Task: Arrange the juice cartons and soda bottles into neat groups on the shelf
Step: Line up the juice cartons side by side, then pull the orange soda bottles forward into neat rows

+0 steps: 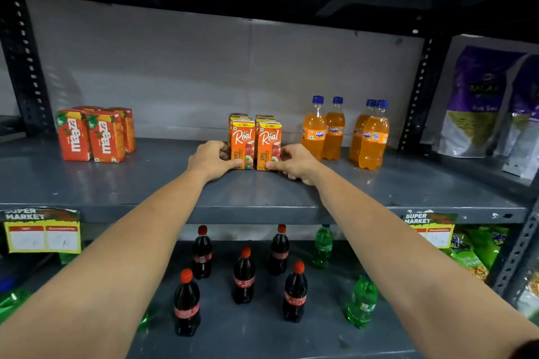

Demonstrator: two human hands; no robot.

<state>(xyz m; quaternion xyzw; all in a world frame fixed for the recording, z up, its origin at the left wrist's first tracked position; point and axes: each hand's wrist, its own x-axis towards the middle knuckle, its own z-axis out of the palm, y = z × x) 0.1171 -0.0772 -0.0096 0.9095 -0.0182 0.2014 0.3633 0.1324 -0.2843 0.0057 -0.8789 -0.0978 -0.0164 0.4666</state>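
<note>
On the shelf [262, 198], the Real cartons [255, 143] stand in rows between the fingers: the left hand [208, 159] touches their left side, the right hand [294, 163] their right. Well left of the left fingers [224, 151] stand the Maaza cartons [94, 134]. Just right of the right fingers [275, 165] stand the Fanta bottles [345, 132]. Below, on the lower shelf [262, 338], stand cola bottles [243, 277].

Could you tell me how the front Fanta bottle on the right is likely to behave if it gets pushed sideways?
The front Fanta bottle looks tall and narrow-based, so a high push may tip it. Its neighbour stands close behind and could get knocked. On the smooth grey shelf, a low push would probably slide it.
</note>
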